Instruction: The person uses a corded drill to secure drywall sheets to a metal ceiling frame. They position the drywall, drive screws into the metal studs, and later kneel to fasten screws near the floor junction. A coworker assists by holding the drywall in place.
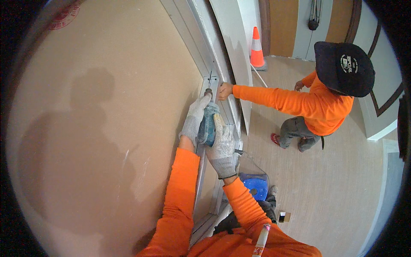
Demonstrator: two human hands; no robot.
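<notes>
One power tool (208, 126), two gloved hands (197, 110) (221, 146)
One co-worker (332, 115) at right, one dark cap (342, 68), one orange-and-white traffic cone (256, 50) far off, one blue plastic object (257, 187) near, one red stamp (65, 18) far left.

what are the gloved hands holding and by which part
A blue power drill: the left hand near its front end, the right hand toward its rear.

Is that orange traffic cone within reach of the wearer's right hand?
Probably not. The gloved right hand is on the teal power drill, and the traffic cone stands well beyond it, with the co-worker's outstretched arm crossing between them in this view.
</notes>
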